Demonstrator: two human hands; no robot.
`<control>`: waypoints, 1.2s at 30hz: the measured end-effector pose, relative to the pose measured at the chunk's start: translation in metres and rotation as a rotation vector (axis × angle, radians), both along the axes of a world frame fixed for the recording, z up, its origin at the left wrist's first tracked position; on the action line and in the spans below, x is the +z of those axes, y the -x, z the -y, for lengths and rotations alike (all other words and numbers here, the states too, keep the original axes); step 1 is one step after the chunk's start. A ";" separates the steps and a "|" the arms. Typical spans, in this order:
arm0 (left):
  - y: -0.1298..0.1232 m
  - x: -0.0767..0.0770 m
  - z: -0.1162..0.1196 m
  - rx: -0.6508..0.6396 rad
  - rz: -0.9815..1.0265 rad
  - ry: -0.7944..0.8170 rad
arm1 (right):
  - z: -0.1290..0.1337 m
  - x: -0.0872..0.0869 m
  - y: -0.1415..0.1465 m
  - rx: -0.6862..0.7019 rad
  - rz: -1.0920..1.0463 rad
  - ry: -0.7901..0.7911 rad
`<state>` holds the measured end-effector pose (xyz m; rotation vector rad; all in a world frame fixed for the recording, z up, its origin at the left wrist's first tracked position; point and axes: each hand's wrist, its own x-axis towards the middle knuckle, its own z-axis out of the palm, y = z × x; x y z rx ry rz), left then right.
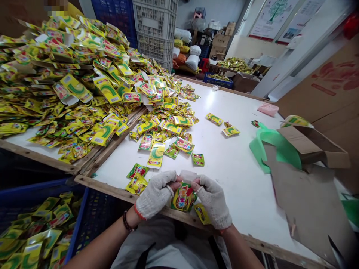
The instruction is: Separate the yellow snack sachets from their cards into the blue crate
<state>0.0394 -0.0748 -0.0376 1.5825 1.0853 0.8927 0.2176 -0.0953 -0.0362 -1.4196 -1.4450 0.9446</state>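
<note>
Both of my hands wear off-white knitted gloves with bare fingertips. Between them, just above the table's near edge, is a small yellow-green candy carton with colourful lettering and a raised white flap at its top. My left hand pinches its left upper edge. On the other side, the thumb and fingers of my right hand grip near the flap. A yellow packet lies under my right hand by the wooden edge. Left of my left hand are a yellow sachet and a green sachet.
A large heap of yellow cartons and sachets covers the left table and spills onto the white table. A blue crate with cartons stands lower left. On the right are a green scoop, an open cardboard box and flat cardboard.
</note>
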 end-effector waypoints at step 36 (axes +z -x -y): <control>0.009 0.028 -0.037 -0.338 -0.183 0.040 | -0.007 0.022 -0.010 0.143 0.193 0.134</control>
